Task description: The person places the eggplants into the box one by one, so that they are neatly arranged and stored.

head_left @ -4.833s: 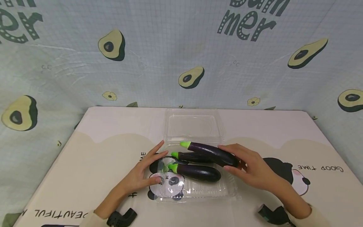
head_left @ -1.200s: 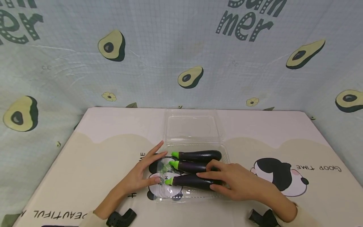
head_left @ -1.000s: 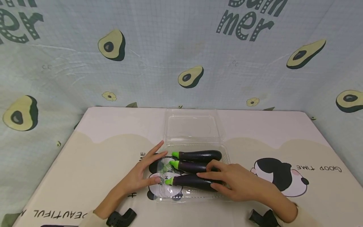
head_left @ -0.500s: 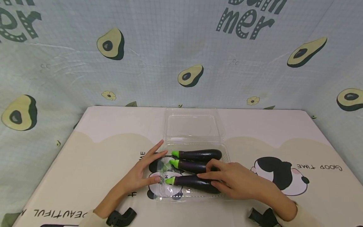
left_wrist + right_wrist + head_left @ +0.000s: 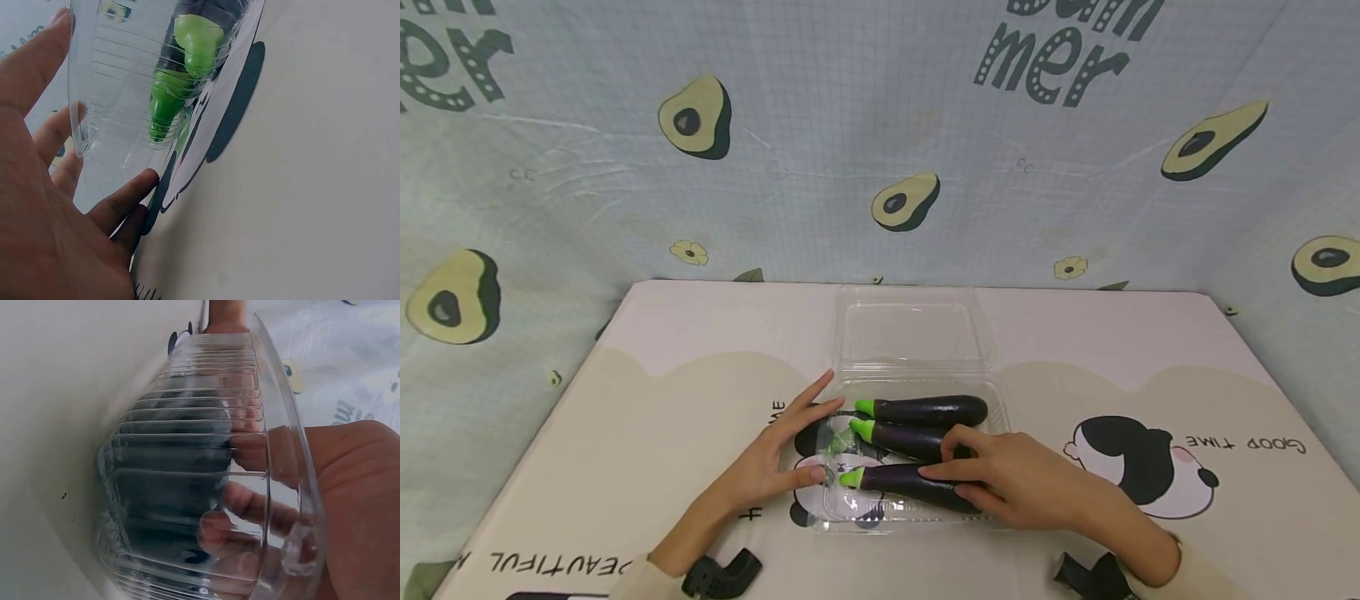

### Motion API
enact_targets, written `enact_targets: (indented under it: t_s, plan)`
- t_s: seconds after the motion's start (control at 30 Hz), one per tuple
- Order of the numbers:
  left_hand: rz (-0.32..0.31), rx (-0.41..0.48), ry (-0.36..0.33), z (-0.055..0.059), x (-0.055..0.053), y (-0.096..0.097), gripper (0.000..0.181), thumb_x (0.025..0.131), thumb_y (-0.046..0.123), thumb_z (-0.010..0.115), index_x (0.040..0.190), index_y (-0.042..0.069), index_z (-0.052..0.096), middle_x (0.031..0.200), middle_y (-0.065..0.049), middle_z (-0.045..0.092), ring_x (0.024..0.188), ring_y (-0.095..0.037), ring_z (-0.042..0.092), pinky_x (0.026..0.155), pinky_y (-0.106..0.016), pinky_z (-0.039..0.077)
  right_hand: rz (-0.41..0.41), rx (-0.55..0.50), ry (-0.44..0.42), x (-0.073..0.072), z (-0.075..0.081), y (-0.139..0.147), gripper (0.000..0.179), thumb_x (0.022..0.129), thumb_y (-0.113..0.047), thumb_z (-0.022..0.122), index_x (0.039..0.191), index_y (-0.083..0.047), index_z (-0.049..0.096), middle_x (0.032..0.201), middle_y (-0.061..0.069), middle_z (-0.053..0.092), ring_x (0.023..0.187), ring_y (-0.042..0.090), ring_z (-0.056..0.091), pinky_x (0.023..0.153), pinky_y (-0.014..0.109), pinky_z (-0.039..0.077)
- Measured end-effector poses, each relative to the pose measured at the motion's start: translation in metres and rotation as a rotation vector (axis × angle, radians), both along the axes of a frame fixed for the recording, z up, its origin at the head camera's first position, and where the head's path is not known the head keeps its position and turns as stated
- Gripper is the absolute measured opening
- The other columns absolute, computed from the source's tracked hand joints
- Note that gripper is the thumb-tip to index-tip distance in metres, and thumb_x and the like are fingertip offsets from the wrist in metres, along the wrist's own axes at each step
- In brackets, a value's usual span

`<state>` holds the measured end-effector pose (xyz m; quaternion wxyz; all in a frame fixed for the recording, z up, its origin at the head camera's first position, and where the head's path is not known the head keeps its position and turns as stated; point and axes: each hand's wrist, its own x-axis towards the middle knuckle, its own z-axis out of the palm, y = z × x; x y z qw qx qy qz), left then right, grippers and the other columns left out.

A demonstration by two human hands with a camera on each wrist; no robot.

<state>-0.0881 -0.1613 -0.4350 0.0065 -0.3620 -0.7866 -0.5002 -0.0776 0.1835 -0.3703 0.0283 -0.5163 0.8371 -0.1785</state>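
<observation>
Three dark purple eggplants with bright green stem ends lie side by side in a clear plastic clamshell box (image 5: 917, 510): a far eggplant (image 5: 932, 410), a middle eggplant (image 5: 906, 441) and a near eggplant (image 5: 898, 482). My left hand (image 5: 775, 457) spreads its fingers along the box's left edge; in the left wrist view the fingertips (image 5: 59, 22) touch the rim. Over the right ends, my right hand (image 5: 1022, 479) has thumb and index finger about the near eggplant, while another finger bends onto the middle one. The right wrist view shows these fingers through the ribbed plastic wall (image 5: 181, 472).
The box's clear lid (image 5: 913, 333) lies folded back towards the far table edge. A printed tabletop (image 5: 685, 442) carries panda and dog pictures and lettering. Behind it hangs an avocado-print cloth (image 5: 805, 125). Black devices (image 5: 722, 575) sit on both wrists.
The eggplant earlier held raised in my right hand now lies in the box, and all three are side by side. Lately the near one's right end has shifted slightly towards me. My left hand stays put.
</observation>
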Motion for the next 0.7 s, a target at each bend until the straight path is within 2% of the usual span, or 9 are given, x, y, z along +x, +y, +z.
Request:
enact_targets:
  t_s: [0.2, 0.33, 0.37, 0.47, 0.6, 0.7]
  plan:
    - [-0.004, -0.004, 0.001, 0.002, 0.001, 0.0, 0.073, 0.082, 0.024, 0.071, 0.145, 0.007, 0.04, 0.159, -0.01, 0.01, 0.145, -0.03, 0.01, 0.102, -0.069, 0.016, -0.003, -0.036, -0.006, 0.0, 0.0, 0.002, 0.042, 0.092, -0.018, 0.065, 0.132, -0.027, 0.059, 0.112, -0.01, 0.048, 0.059, -0.002, 0.038, 0.056, 0.01, 0.035]
    - [-0.011, 0.008, 0.019, 0.001, 0.0, 0.0, 0.073, 0.087, 0.037, 0.068, 0.146, 0.006, 0.038, 0.159, -0.012, 0.011, 0.144, -0.031, 0.012, 0.105, -0.065, 0.018, 0.003, -0.117, 0.006, -0.003, 0.003, 0.007, 0.038, 0.094, -0.018, 0.062, 0.132, -0.023, 0.058, 0.116, -0.008, 0.049, 0.062, -0.003, 0.043, 0.059, 0.009, 0.037]
    - [-0.012, 0.02, 0.021, 0.001, 0.0, 0.0, 0.074, 0.088, 0.041, 0.066, 0.146, 0.005, 0.037, 0.159, -0.013, 0.012, 0.144, -0.031, 0.013, 0.105, -0.064, 0.018, -0.01, -0.141, 0.009, -0.004, 0.005, 0.008, 0.038, 0.094, -0.017, 0.061, 0.132, -0.022, 0.058, 0.117, -0.008, 0.05, 0.063, -0.002, 0.045, 0.059, 0.009, 0.038]
    - [-0.004, 0.054, -0.006, 0.001, 0.0, -0.001, 0.078, 0.09, 0.05, 0.06, 0.148, 0.006, 0.033, 0.158, -0.013, 0.014, 0.14, -0.032, 0.026, 0.107, -0.059, 0.018, -0.08, -0.211, 0.008, -0.007, 0.009, 0.012, 0.037, 0.095, -0.016, 0.061, 0.131, -0.02, 0.059, 0.115, -0.006, 0.054, 0.07, -0.001, 0.048, 0.061, 0.014, 0.042]
    - [0.031, 0.078, -0.075, 0.003, 0.001, -0.002, 0.079, 0.092, 0.051, 0.057, 0.151, 0.009, 0.026, 0.156, -0.011, 0.023, 0.132, -0.031, 0.041, 0.11, -0.043, 0.026, -0.192, -0.332, -0.022, -0.016, 0.011, 0.018, 0.037, 0.093, -0.009, 0.062, 0.13, -0.016, 0.06, 0.108, -0.004, 0.06, 0.075, 0.001, 0.051, 0.057, 0.019, 0.044]
    - [0.054, 0.116, -0.11, 0.008, 0.0, -0.001, 0.071, 0.095, 0.04, 0.056, 0.152, 0.01, 0.025, 0.154, -0.011, 0.028, 0.134, -0.031, 0.037, 0.108, -0.036, 0.032, -0.264, -0.408, -0.044, -0.026, 0.009, 0.024, 0.037, 0.092, -0.005, 0.062, 0.128, -0.014, 0.061, 0.104, -0.001, 0.064, 0.079, 0.004, 0.054, 0.058, 0.021, 0.046]
